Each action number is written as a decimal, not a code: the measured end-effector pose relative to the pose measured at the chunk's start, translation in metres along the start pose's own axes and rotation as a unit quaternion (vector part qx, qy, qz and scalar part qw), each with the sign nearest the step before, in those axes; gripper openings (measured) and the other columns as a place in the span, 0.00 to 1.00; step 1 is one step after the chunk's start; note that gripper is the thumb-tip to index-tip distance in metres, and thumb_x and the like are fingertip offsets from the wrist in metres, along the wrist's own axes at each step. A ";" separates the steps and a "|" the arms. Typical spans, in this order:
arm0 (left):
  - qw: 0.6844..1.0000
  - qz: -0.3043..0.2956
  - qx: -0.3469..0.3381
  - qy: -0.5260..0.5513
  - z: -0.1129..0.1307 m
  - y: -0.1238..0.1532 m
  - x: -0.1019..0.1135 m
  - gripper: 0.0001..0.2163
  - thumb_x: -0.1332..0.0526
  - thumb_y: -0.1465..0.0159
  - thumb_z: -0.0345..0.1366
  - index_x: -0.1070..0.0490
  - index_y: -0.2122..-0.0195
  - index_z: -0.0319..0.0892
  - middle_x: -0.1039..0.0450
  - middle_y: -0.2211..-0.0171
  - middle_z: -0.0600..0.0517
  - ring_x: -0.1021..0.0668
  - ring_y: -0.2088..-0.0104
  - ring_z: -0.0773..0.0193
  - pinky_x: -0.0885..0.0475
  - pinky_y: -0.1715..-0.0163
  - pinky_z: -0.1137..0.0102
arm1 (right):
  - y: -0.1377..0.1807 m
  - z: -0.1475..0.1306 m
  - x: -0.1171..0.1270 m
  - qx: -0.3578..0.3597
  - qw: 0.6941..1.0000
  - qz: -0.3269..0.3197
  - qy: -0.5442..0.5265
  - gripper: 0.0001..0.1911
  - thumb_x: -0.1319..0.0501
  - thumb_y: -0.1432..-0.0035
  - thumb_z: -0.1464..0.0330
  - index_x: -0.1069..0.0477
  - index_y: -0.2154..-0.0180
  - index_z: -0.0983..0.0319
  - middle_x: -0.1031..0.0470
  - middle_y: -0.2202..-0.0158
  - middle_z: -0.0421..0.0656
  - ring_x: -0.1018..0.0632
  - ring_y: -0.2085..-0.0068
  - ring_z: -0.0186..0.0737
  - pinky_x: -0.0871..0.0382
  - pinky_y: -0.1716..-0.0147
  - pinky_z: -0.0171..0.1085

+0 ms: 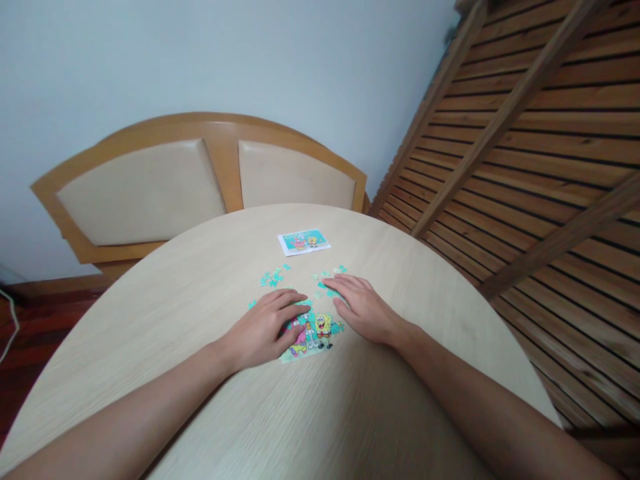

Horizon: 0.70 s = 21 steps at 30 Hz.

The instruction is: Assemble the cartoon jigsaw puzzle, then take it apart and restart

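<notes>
A partly joined cartoon jigsaw puzzle [323, 328] lies on the round table, with a yellow square figure and a pink figure on it. My left hand [275, 323] rests over its left side, fingers spread and stretched out, hiding part of the picture. Beyond the puzzle's right side, my right hand [364, 305] has its fingertips on or just over a group of loose puzzle pieces [325, 275]. Its fingers are extended, and I see nothing gripped in them. Another cluster of loose teal pieces [273, 277] sits past my left hand.
A reference picture card [304, 243] lies farther back on the pale wooden table [200, 407]. Behind the table's far edge stands a bench with padded back panels [145, 193]. Wooden slats [540, 147] rise at the right, beside a pale wall [225, 53].
</notes>
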State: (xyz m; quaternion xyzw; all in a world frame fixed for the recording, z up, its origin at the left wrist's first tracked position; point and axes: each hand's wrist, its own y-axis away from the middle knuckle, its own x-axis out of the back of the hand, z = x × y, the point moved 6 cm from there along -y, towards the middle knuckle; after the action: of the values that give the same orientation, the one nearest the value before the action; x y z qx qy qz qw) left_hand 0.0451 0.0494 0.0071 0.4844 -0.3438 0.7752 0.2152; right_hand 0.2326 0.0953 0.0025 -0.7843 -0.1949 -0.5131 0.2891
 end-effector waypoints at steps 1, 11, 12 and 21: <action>1.000 0.000 0.001 0.003 0.000 0.000 0.000 0.16 0.43 0.28 0.39 0.28 0.42 0.43 0.28 0.42 0.44 0.29 0.40 0.50 0.32 0.39 0.51 | -0.001 -0.002 -0.002 0.006 1.000 -0.006 -0.003 0.24 0.50 0.30 0.67 0.35 0.35 0.61 0.31 0.35 0.48 0.34 0.34 0.48 0.43 0.35 0.53; 1.000 0.002 0.005 0.006 0.002 -0.002 -0.002 0.15 0.44 0.28 0.39 0.28 0.43 0.42 0.28 0.43 0.43 0.27 0.42 0.50 0.30 0.41 0.51 | -0.004 -0.004 -0.013 -0.003 0.997 -0.074 0.024 0.27 0.55 0.27 0.63 0.41 0.31 0.61 0.41 0.29 0.46 0.43 0.29 0.51 0.49 0.32 0.57; 1.000 0.003 0.004 0.006 0.003 -0.002 -0.002 0.15 0.44 0.28 0.39 0.28 0.43 0.42 0.28 0.43 0.43 0.27 0.42 0.50 0.30 0.41 0.52 | -0.004 -0.004 -0.011 -0.013 0.997 -0.064 0.028 0.26 0.55 0.27 0.63 0.40 0.32 0.61 0.40 0.30 0.46 0.41 0.29 0.51 0.48 0.32 0.57; 1.000 0.010 0.002 0.010 0.003 -0.003 -0.002 0.15 0.43 0.29 0.38 0.28 0.43 0.43 0.28 0.43 0.43 0.27 0.42 0.50 0.30 0.41 0.52 | -0.007 -0.004 -0.010 0.001 0.998 -0.056 0.032 0.28 0.53 0.27 0.60 0.44 0.30 0.59 0.41 0.29 0.45 0.45 0.28 0.53 0.52 0.31 0.58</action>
State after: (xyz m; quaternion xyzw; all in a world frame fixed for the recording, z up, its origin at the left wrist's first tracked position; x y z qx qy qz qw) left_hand 0.0498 0.0492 0.0070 0.4738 -0.3450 0.7827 0.2093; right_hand 0.2219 0.0981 -0.0037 -0.7549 -0.2293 -0.5533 0.2672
